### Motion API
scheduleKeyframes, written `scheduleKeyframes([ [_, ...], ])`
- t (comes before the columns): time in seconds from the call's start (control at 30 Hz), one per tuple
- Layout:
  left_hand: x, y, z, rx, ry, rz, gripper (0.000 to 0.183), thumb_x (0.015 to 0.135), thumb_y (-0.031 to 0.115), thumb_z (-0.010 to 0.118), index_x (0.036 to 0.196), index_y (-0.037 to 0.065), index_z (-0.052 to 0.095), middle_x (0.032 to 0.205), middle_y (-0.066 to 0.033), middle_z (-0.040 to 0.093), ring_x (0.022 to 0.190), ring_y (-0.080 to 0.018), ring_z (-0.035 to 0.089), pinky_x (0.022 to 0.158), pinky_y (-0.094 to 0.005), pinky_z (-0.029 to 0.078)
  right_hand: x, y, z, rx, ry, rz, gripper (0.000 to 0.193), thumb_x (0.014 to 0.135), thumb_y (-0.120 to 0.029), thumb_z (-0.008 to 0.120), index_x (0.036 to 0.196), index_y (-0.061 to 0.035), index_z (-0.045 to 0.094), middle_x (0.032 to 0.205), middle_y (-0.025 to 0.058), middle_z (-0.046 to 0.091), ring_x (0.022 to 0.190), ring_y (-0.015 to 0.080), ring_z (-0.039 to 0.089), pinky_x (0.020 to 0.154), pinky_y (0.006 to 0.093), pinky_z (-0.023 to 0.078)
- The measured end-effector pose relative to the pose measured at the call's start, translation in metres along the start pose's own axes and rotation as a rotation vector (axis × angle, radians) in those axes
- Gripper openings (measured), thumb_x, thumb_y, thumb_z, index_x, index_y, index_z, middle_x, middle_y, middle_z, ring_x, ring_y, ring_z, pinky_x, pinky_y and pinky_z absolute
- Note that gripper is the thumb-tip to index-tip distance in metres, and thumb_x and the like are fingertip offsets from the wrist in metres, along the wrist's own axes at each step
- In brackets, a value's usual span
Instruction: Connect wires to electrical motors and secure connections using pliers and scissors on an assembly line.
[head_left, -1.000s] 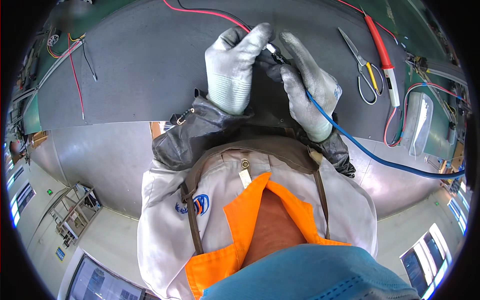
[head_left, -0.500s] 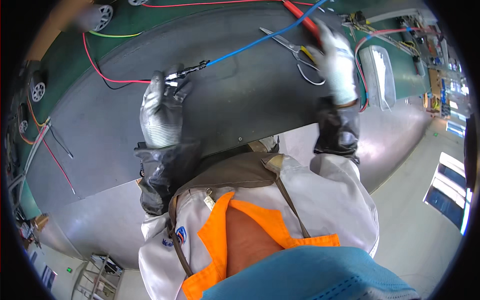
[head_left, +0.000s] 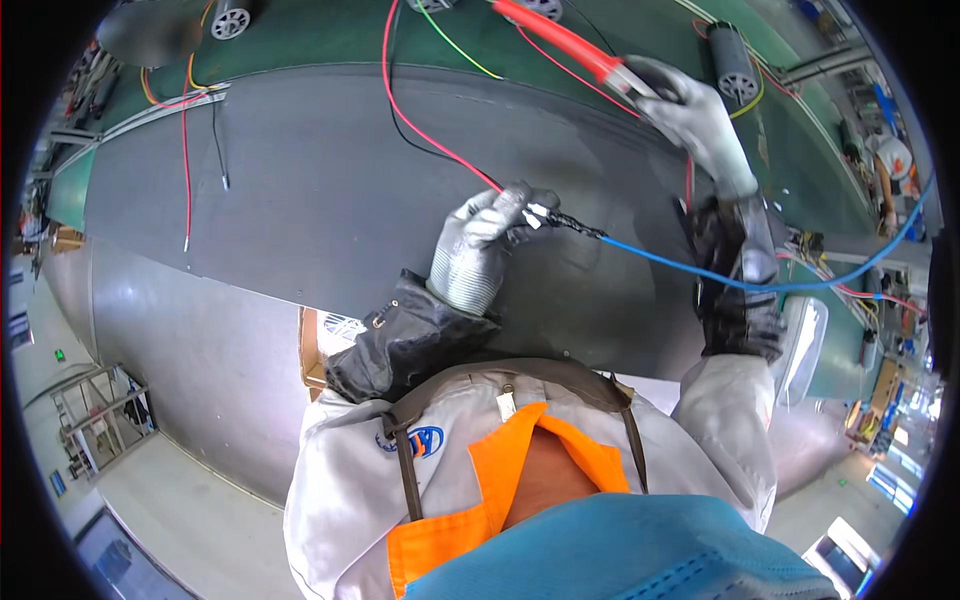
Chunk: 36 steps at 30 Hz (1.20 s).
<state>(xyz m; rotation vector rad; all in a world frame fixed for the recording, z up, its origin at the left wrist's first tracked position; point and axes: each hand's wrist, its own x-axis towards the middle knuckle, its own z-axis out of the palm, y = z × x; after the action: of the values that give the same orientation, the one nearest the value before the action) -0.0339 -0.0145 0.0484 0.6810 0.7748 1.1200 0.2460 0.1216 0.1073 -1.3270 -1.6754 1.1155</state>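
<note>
My left hand (head_left: 482, 238), in a grey-white glove, is closed with fingertips pinching a wire joint with white connectors (head_left: 536, 214). A red wire (head_left: 440, 143) and a thin black wire run into it from the far side. On its right the joint continues as a dark, twisted-looking stretch, then a blue cable (head_left: 700, 279) that arcs across my right forearm. My gloved right hand (head_left: 700, 118) is raised at the far right, closed round the grey metal end of a red-handled tool (head_left: 560, 42). The tool points far left; its working end is partly hidden by my fingers.
A dark mat (head_left: 300, 150) covers the green bench. Grey cylindrical motors (head_left: 738, 70) with trailing wires stand along the far side. A clear plastic container (head_left: 800, 345) sits at the right. Loose red and black wires (head_left: 187, 180) hang at the left, and a cardboard box (head_left: 311, 350) shows below the mat's edge.
The view has turned, so the bench shifts in the picture. My right hand has moved to the far side with the red-handled tool. My left hand still pinches the wire joint.
</note>
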Motion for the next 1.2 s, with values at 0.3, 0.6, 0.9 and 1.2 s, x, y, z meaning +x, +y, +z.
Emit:
scheduleKeyframes([
  [0.3, 0.007, 0.004, -0.003, 0.001, -0.034, 0.076, 0.024, 0.103, 0.005, 0.047, 0.116, -0.008, 0.063, 0.097, -0.0003, 0.070, 0.063, 0.0094, 0.047, 0.046, -0.0088, 0.027, 0.105, -0.031, 0.031, -0.548, -0.145, 0.191, 0.033, 0.088, -0.015, 0.068, 0.119, -0.0066, 0.070, 0.085, 0.0034, 0.069, 0.071, 0.0078, 0.059, 0.064, 0.0260, 0.049],
  [0.6, 0.000, 0.004, 0.005, -0.077, -0.047, 0.003, 0.035, 0.099, 0.026, 0.059, 0.113, -0.006, 0.066, 0.105, -0.0111, 0.072, 0.094, -0.0107, 0.064, 0.087, -0.0263, 0.049, -0.041, -0.027, -0.015, -0.818, 0.056, -0.346, 0.034, 0.085, -0.010, 0.064, 0.119, -0.0037, 0.066, 0.103, 0.0193, 0.069, 0.095, 0.0374, 0.066, 0.083, 0.0396, 0.052],
  [0.9, 0.022, -0.015, 0.014, -0.113, -0.074, -0.092, 0.051, 0.107, 0.036, 0.042, 0.114, -0.009, 0.063, 0.103, -0.0152, 0.070, 0.091, -0.0192, 0.068, 0.084, -0.0328, 0.056, -0.204, 0.035, -0.096, -1.352, 0.251, 0.120, 0.077, 0.072, 0.000, 0.071, 0.146, -0.0080, 0.047, 0.131, 0.0215, 0.057, 0.119, 0.0419, 0.055, 0.101, 0.0449, 0.046],
  [1.2, 0.030, 0.022, -0.044, 0.461, 0.268, 0.352, 0.029, 0.100, 0.026, 0.059, 0.096, -0.001, 0.070, 0.083, -0.0028, 0.067, 0.073, -0.0105, 0.058, 0.069, -0.0296, 0.048, -0.140, -0.028, 0.051, 0.123, 0.006, -0.263, 0.024, 0.096, -0.014, 0.058, 0.109, 0.0006, 0.071, 0.081, 0.0073, 0.067, 0.064, 0.0165, 0.061, 0.058, 0.0307, 0.047],
])
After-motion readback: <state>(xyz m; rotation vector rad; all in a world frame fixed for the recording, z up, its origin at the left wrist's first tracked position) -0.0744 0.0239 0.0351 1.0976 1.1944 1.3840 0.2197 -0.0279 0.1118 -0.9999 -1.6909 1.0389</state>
